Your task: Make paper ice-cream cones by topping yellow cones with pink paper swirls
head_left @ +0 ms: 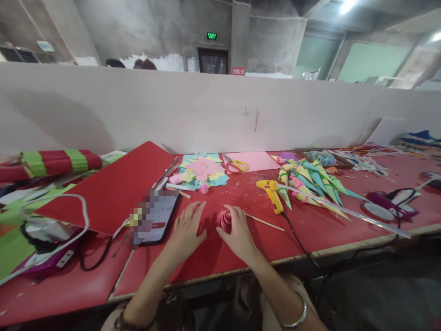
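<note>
My right hand (pixel 239 232) curves around a dark pink-red coil (pixel 224 220) with ridged rings, thumb on the near side and fingers over the top. What it is made of cannot be told. My left hand (pixel 188 225) hovers beside it with fingers apart and nothing in them. A thin wooden stick (pixel 265 222) lies on the table just right of my right hand. Farther right rests a yellow glue gun (pixel 271 195) with a long clear glue stick (pixel 344 210) in its back. Left of my left hand a phone (pixel 160 218) is propped, partly blurred out.
Paper cutouts (pixel 206 168), scissors (pixel 236 164) and a pink sheet (pixel 260 161) lie at the back. Several paper cones (pixel 310 181) are heaped on the right. A red board (pixel 113 188) leans on the left near a purple power strip (pixel 51 257). The glue gun's cord (pixel 299 241) crosses the table edge.
</note>
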A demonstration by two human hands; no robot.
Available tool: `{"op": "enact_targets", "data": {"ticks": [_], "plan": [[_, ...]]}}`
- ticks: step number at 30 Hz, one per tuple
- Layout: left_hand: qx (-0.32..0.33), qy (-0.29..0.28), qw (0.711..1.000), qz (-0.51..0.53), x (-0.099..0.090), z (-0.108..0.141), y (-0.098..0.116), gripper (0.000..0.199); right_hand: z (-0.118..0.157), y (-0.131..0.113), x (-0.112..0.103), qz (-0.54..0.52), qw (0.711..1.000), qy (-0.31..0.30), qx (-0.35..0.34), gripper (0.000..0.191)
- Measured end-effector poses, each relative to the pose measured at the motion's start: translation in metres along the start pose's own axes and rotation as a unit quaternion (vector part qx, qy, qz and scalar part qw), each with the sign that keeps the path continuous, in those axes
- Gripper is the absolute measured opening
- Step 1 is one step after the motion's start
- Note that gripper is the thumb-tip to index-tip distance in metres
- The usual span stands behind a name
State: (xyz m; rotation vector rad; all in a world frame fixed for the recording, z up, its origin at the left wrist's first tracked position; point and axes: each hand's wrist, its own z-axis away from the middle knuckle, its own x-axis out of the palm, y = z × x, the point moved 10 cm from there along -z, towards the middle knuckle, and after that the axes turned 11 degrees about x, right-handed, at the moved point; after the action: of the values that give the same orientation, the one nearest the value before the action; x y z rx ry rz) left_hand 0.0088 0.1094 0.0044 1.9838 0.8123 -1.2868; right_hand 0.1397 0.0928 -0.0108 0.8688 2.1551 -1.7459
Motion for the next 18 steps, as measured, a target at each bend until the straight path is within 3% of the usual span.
{"op": "enact_targets", "data": {"ticks": [4,6,9,13,18], "plan": [[0.003,-0.013,0.997,-0.078,-0.025,-0.026,-0.011,0.051,0.001,0.001,0.002,0.008,1.0,-0.004,-0.003,0.048],[-0.015,-0.051,0.988,-0.148,-0.027,-0.041,-0.024,0.046,0.0,0.002,0.003,0.01,1.0,-0.007,0.001,0.047],[-0.039,-0.057,0.981,-0.184,-0.03,-0.06,-0.044,0.038,-0.001,0.003,0.003,0.014,1.0,-0.011,0.009,0.045],[-0.043,-0.09,0.971,-0.215,-0.026,-0.074,-0.065,0.034,-0.001,0.001,0.004,0.015,1.0,-0.021,0.013,0.046],[-0.03,-0.166,0.963,-0.211,-0.006,-0.089,-0.083,0.027,-0.001,-0.002,0.003,0.018,1.0,-0.021,0.014,0.044]]}}
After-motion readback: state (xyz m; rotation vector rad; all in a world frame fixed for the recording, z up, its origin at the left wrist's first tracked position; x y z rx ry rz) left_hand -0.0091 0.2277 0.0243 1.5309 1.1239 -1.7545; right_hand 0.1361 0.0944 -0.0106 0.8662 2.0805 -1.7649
